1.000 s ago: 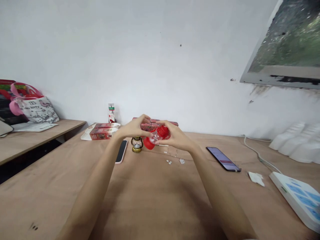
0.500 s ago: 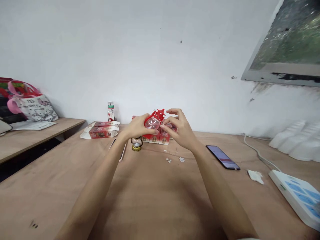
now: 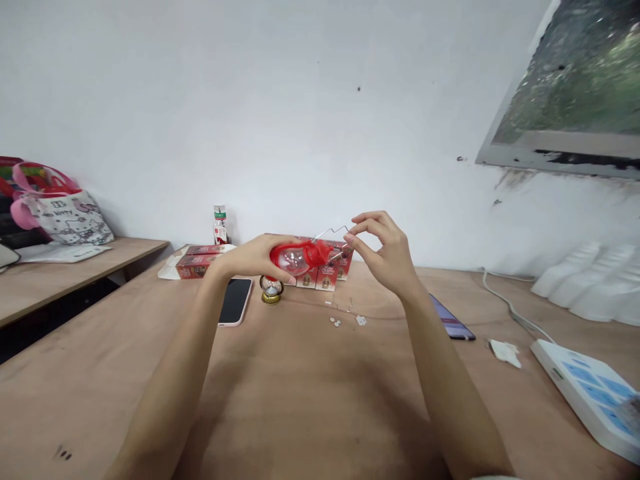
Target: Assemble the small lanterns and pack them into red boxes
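Observation:
A small red lantern (image 3: 295,259) with a clear round body lies sideways in my left hand (image 3: 257,259), its red top pointing right. My left fingers and thumb wrap around it. From the top a bent wire handle (image 3: 333,231) reaches out to the right. My right hand (image 3: 383,250) pinches the end of this wire between thumb and fingertips. Below my left hand stands a small bronze lantern (image 3: 271,291) on the table. Red printed boxes (image 3: 326,276) stand behind the lantern, partly covered by it.
Small white discs (image 3: 335,323) and bits lie on the wooden table (image 3: 320,400). A pink-edged phone (image 3: 235,301) lies left, another phone (image 3: 453,320) right. Opened red boxes (image 3: 195,262) and a small bottle (image 3: 220,224) are at the back. A white device (image 3: 585,393) sits at right.
The red lantern has tipped from leaning upright to lying sideways. Its wire handle now stretches out from the top, and my right hand has moved right with the wire's end.

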{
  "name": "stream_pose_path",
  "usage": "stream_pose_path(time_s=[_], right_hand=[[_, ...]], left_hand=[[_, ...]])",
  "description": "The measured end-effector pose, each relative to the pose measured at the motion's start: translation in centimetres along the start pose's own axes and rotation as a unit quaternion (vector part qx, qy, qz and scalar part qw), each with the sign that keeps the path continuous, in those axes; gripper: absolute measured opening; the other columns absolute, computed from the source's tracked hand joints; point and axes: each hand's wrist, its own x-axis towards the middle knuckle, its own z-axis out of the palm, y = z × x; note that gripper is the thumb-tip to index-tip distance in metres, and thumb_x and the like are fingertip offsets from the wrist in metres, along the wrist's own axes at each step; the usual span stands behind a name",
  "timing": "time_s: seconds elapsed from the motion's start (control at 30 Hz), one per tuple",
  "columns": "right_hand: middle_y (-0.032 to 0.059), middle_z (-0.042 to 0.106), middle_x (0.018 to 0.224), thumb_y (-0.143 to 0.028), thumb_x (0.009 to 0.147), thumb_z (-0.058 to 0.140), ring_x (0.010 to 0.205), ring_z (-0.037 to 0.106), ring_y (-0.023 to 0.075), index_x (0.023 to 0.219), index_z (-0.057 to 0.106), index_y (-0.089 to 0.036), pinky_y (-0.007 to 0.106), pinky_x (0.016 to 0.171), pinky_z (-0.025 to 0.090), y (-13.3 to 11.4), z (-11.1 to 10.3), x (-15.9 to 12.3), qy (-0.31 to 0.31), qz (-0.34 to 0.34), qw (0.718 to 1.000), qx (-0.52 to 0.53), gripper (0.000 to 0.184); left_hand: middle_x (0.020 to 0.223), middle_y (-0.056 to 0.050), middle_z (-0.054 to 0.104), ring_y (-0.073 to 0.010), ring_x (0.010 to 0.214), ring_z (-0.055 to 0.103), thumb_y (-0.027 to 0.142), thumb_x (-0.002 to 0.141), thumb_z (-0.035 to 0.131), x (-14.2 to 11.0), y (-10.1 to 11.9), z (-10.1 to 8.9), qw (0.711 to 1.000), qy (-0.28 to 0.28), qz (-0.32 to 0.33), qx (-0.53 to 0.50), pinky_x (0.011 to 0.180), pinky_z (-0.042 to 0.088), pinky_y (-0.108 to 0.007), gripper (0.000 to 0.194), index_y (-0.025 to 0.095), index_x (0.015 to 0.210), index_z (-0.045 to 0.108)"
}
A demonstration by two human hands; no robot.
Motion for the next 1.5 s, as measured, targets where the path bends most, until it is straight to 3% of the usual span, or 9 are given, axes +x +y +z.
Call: stream_pose_path(time_s=[0.33,0.47,0.67,0.8,0.93,1.13,1.27,1.33,1.5], right_hand=[[0.0016,0.068,0.08,-0.022,0.084,0.054,0.071,0.061,0.0138,0.079,0.064,-0.019,0.027,0.066,0.048,-0.8,1.2,-0.3,-0.19,0.058,0.976,0.089,0.011],[0.0019,0.069,0.078,-0.02,0.082,0.053,0.07,0.062,0.0146,0.08,0.064,-0.019,0.029,0.068,0.049,-0.4,1.3,-0.2,-0.156,0.065,0.983,0.065,0.011],[0.0033,0.069,0.079,-0.02,0.081,0.054,0.076,0.064,0.0175,0.079,0.063,-0.019,0.032,0.073,0.049,0.1,1.0,-0.3,-0.087,0.071,0.994,0.016,0.01],[0.0029,0.068,0.078,-0.017,0.08,0.052,0.074,0.062,0.0165,0.079,0.064,-0.019,0.033,0.073,0.049,-0.2,1.2,-0.3,-0.102,0.06,0.993,0.019,0.012],[0.0018,0.068,0.076,-0.016,0.079,0.054,0.071,0.062,0.0152,0.077,0.064,-0.019,0.031,0.07,0.048,-0.8,0.8,-0.2,-0.152,0.078,0.985,0.033,0.011],[0.0007,0.069,0.074,-0.024,0.077,0.059,0.07,0.063,0.0144,0.073,0.063,-0.018,0.028,0.068,0.046,0.8,-1.0,0.1,-0.301,0.133,0.943,0.046,0.009],[0.002,0.07,0.078,-0.015,0.074,0.06,0.075,0.064,0.015,0.07,0.063,-0.018,0.023,0.063,0.043,4.3,-0.5,-0.2,-0.434,0.213,0.864,-0.142,0.006],[0.005,0.07,0.085,-0.01,0.072,0.059,0.08,0.064,0.0172,0.072,0.064,-0.017,0.023,0.062,0.042,6.2,0.4,-0.7,-0.453,0.251,0.824,-0.23,0.009],[0.0107,0.071,0.086,-0.006,0.07,0.057,0.082,0.065,0.0205,0.074,0.068,-0.014,0.025,0.063,0.043,9.9,3.0,-2.5,-0.475,0.273,0.792,-0.27,0.014]], left_hand=[[0.106,-0.002,0.065,-0.0198,0.093,0.059,0.043,0.062,0.073,0.5,2.0,1.0,0.994,-0.09,0.057,0.027,0.077,0.04,-0.024,0.054,0.021,0.109,0.058],[0.105,-0.002,0.064,-0.0186,0.091,0.058,0.048,0.063,0.071,0.5,1.8,0.9,0.995,-0.077,0.049,0.036,0.075,0.039,-0.024,0.052,0.021,0.106,0.058],[0.103,-0.003,0.065,-0.02,0.086,0.059,0.059,0.06,0.069,0.2,2.0,0.5,0.995,-0.041,-0.008,0.089,0.071,0.039,-0.025,0.066,0.02,0.112,0.057],[0.11,-0.006,0.064,-0.0243,0.093,0.058,0.062,0.062,0.065,0.2,1.8,0.5,0.993,0.001,-0.032,0.111,0.074,0.039,-0.027,0.069,0.022,0.117,0.055],[0.105,-0.006,0.066,-0.0258,0.091,0.059,0.06,0.06,0.067,0.2,1.6,0.4,0.992,-0.025,-0.065,0.11,0.073,0.039,-0.027,0.068,0.023,0.116,0.056],[0.082,-0.004,0.067,-0.0216,0.071,0.059,0.052,0.057,0.068,-0.7,0.7,-0.2,0.967,-0.123,-0.189,0.116,0.06,0.036,-0.026,0.045,0.02,0.088,0.061],[0.077,-0.005,0.065,-0.0204,0.065,0.057,0.049,0.052,0.07,-1.5,-0.3,-0.9,0.953,-0.136,-0.247,0.113,0.056,0.034,-0.026,0.041,0.02,0.077,0.058],[0.078,-0.004,0.065,-0.0207,0.066,0.057,0.052,0.052,0.069,-1.8,-0.6,-1.3,0.954,-0.124,-0.248,0.113,0.057,0.035,-0.026,0.043,0.021,0.081,0.058],[0.078,-0.004,0.066,-0.0223,0.071,0.058,0.053,0.055,0.067,-2.7,-0.4,-2.1,0.954,-0.12,-0.255,0.106,0.062,0.037,-0.027,0.045,0.022,0.087,0.06]])
